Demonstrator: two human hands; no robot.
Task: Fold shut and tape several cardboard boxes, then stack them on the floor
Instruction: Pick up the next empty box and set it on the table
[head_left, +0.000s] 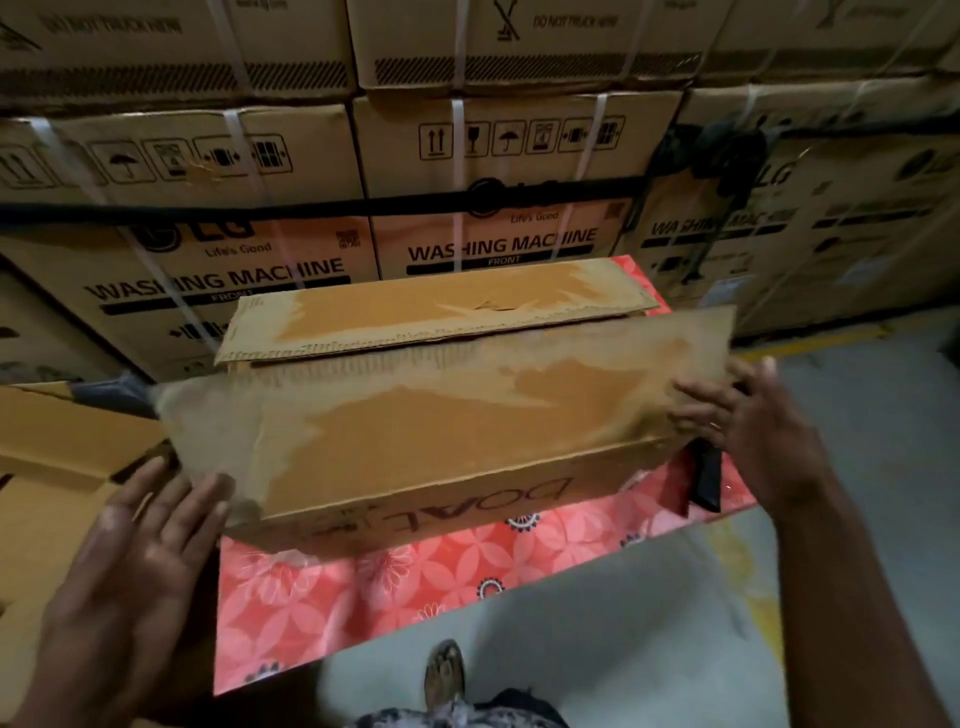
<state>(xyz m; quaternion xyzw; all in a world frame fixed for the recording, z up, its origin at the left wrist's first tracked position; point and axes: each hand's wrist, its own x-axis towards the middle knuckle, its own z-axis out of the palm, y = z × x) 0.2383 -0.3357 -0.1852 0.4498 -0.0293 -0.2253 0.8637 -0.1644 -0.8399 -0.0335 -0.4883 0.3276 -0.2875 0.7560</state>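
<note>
Long cardboard box (415, 512) sat on red floral table (363, 587), near flap (441, 415) and far flap (431, 312) folded down, both blotched with pale torn patches, left hand (130, 561) flat, fingers straight at near-left corner, right hand (748, 431) spread open against right end.

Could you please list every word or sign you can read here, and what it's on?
"WASHING MACHINE", "FRONT": middle carton.
"LG", "Life's Good": left carton.
"DO NOT TRUCK HERE", blurred: top carton.
Upside-down "BOA…", last letter unclear: box being folded.
Handling pictograms: middle carton.
QR codes: too small to read.
</note>
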